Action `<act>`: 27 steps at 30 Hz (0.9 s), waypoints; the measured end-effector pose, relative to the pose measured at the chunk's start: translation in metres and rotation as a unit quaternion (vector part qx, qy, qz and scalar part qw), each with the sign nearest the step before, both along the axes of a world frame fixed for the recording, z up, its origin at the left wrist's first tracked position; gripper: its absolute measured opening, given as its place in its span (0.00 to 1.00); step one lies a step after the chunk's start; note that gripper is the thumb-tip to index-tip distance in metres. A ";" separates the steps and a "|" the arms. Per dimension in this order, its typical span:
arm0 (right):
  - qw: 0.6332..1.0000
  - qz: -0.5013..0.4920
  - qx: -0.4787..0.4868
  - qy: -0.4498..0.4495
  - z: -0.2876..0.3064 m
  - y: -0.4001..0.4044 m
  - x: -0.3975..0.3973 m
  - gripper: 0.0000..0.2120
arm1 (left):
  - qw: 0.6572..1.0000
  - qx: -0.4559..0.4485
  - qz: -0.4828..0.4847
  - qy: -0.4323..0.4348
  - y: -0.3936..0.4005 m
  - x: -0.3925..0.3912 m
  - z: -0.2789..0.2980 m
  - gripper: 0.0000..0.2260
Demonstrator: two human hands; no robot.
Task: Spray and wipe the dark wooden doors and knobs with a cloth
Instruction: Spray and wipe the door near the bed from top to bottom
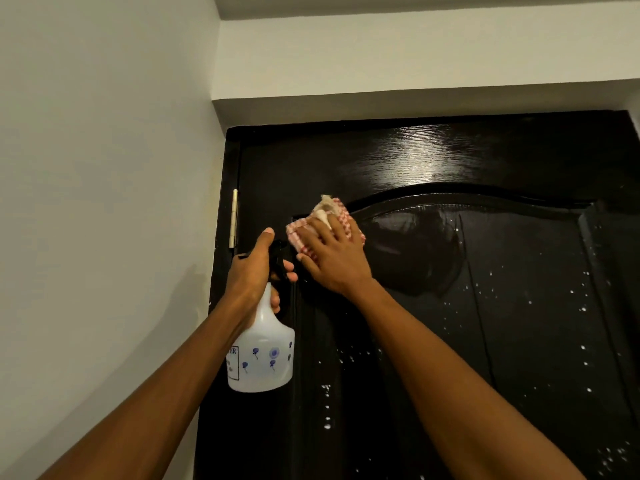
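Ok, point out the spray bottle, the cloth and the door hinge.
spray bottle (263, 355): head view, on its translucent body.
checked cloth (346, 216): head view, on the red-checked fold above the fingers.
door hinge (234, 216): head view, on its pale barrel.

A plain white wall (104, 168) runs along the left, meeting a white ceiling (415, 5) and a white soffit (415, 64) in dim, even light.
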State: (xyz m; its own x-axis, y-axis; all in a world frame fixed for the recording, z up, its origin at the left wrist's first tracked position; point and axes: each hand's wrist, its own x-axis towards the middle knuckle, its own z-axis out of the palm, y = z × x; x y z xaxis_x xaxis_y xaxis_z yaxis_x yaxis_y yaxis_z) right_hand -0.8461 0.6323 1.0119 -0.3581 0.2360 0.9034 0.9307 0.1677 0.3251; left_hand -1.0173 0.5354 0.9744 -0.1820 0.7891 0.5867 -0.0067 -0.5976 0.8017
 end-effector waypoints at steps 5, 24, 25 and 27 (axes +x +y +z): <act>0.998 -0.051 0.022 -0.034 0.007 -0.007 0.043 0.31 | 1.000 -0.005 -0.014 0.006 0.002 0.011 -0.006 0.34; 0.998 0.007 0.063 0.021 -0.041 0.013 -0.015 0.29 | 1.000 -0.007 0.023 -0.001 -0.010 -0.024 -0.025 0.34; 0.998 0.014 0.069 0.004 -0.050 0.014 -0.011 0.29 | 1.000 -0.010 0.020 -0.004 -0.010 -0.022 -0.029 0.34; 0.997 0.035 0.067 -0.032 -0.080 0.015 -0.001 0.28 | 1.000 -0.014 0.014 -0.012 -0.008 -0.019 -0.036 0.34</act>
